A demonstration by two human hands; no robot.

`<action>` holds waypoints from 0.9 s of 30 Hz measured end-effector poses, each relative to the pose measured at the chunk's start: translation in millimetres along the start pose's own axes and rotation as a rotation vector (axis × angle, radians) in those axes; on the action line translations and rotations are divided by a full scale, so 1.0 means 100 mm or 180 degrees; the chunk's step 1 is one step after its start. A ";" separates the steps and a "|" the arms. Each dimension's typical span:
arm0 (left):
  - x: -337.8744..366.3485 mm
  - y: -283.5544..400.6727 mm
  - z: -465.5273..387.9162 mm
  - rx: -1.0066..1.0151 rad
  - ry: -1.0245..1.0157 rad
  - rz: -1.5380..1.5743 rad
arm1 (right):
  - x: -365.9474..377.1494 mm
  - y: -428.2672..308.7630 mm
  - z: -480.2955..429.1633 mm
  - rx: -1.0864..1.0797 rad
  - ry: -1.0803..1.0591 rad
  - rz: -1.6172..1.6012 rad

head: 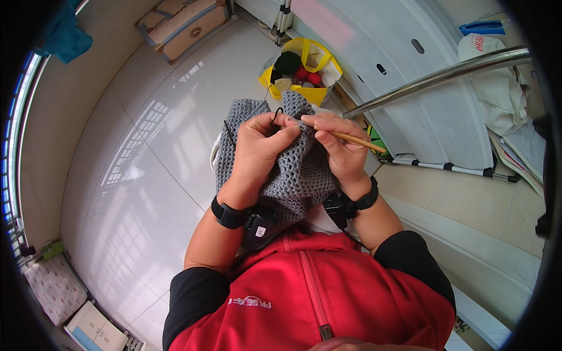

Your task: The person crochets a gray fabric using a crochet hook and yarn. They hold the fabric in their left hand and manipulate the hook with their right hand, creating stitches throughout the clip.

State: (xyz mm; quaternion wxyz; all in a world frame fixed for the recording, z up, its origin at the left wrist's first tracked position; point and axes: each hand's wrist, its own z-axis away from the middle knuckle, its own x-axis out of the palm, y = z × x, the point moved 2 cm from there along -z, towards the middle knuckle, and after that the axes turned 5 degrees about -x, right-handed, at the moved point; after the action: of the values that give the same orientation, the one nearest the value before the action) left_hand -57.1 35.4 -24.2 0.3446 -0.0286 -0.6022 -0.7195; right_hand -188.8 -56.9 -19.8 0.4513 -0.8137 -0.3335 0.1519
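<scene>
A grey crocheted piece point(290, 175) with an open mesh hangs over my lap, bunched between both hands. My left hand point(263, 142) pinches its upper edge between thumb and fingers, and a dark strand of yarn point(278, 115) loops over the index finger. In my right hand point(344, 147) is a crochet hook with a wooden handle point(358, 140), its thin metal shaft pointing left to the fingertips of my left hand. Whether the hook's tip sits in a stitch cannot be told. Both wrists wear black straps with small black devices.
A yellow-rimmed bag point(327, 94) holding green and red balls stands on the floor just beyond the crochet. A metal rail point(439, 81) and white panels point(421, 109) rise at the right. A patterned box point(189, 28) lies by the far wall.
</scene>
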 end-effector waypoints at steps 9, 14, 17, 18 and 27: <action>-0.01 0.01 0.00 -0.0034 -0.0084 0.0081 | -0.02 0.00 0.03 0.0022 0.0016 -0.0125; 0.00 0.03 0.01 -0.0086 -0.0064 0.0024 | -0.03 0.04 0.00 -0.0159 -0.0159 -0.0103; 0.02 0.02 0.00 -0.0029 -0.0072 -0.0008 | -0.03 0.04 -0.02 -0.0226 -0.0209 -0.0051; 0.02 0.02 0.00 -0.0030 -0.0062 -0.0002 | -0.03 0.03 -0.03 -0.0203 -0.0226 -0.0033; 0.00 0.00 -0.01 0.0000 -0.0065 0.0064 | 0.00 0.02 -0.04 -0.0209 -0.0218 -0.0004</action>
State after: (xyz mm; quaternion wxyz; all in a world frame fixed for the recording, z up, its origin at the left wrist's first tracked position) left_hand -56.7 33.9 -24.1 0.3457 -0.0419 -0.6054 -0.7157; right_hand -185.5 -60.3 -19.6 0.4128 -0.8221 -0.3541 0.1684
